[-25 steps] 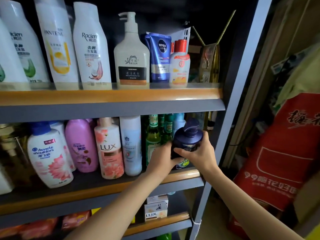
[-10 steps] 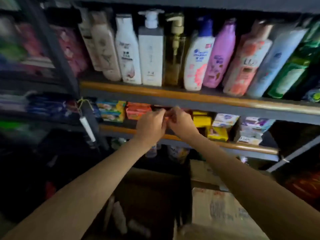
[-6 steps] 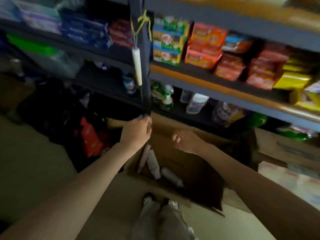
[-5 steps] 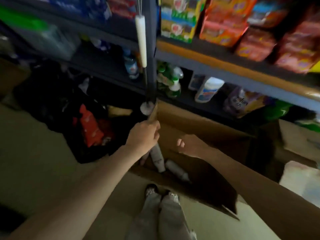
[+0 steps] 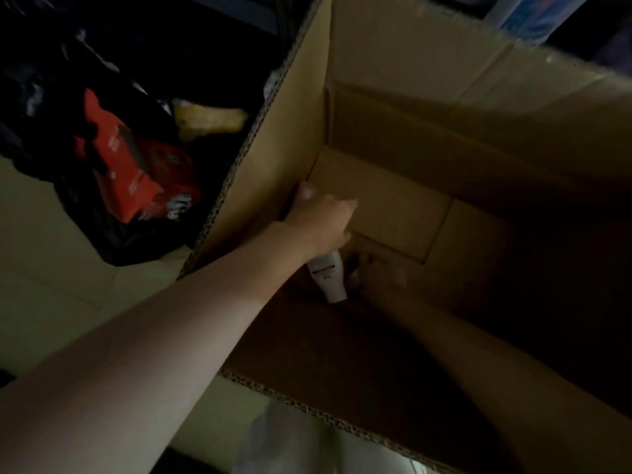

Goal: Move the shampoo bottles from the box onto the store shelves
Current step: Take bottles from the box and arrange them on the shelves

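Both arms reach down into the cardboard box [image 5: 260,172]. My left hand [image 5: 321,217] has its grip closed around a white shampoo bottle [image 5: 329,277] near the box's left wall, on the bottom. My right hand [image 5: 379,271] lies just beside it in shadow; its grip I cannot tell.

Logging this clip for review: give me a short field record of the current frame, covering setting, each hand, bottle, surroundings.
setting: open cardboard box on the floor, seen from above
left hand: left hand inside the box, gripping a white bottle
right hand: right hand low in the box's dark part beside the bottle; grip unclear
bottle: label unreadable
surroundings: red package in a black bag left of the box
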